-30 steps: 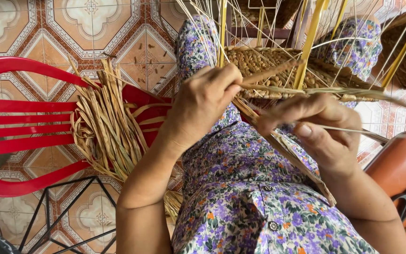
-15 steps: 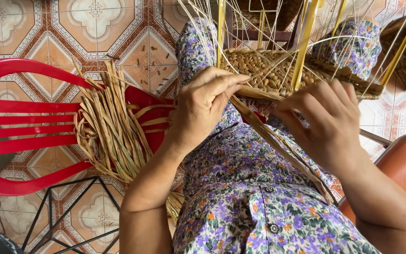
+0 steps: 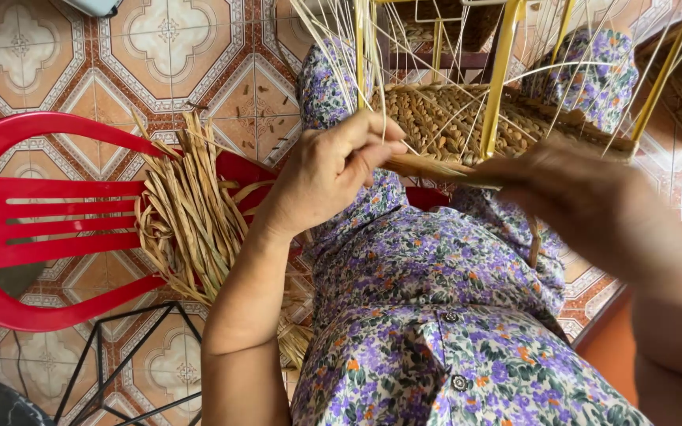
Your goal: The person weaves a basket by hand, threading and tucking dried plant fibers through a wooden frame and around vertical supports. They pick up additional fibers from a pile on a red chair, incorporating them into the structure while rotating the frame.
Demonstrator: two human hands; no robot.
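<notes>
A half-woven basket (image 3: 467, 126) is seen resting on the lap, over a purple floral dress (image 3: 436, 315). Its base is woven of brown straw, and thin pale stakes (image 3: 333, 47) rise from it toward the top of the view. Yellow frame rods (image 3: 499, 79) stand upright through the weave.

The left hand (image 3: 333, 170) is placed at the near edge of the basket. Its fingers are curled and closed, with the thumb pressed toward the forefinger; a flat straw strand (image 3: 436, 167) is pinched there, just under the woven rim.

The right hand (image 3: 586, 201) is blurred by motion. It is laid over the same strand at the basket's near right edge, fingers bent downward. Whether the strand is actually gripped by it cannot be told.

A bundle of loose dried straw strips (image 3: 191, 213) is laid across the seat of a red plastic chair (image 3: 49, 229), just left of the left forearm. A black wire stand (image 3: 120, 355) is seen below the chair. The floor is covered in patterned orange and cream tiles (image 3: 167, 39).
</notes>
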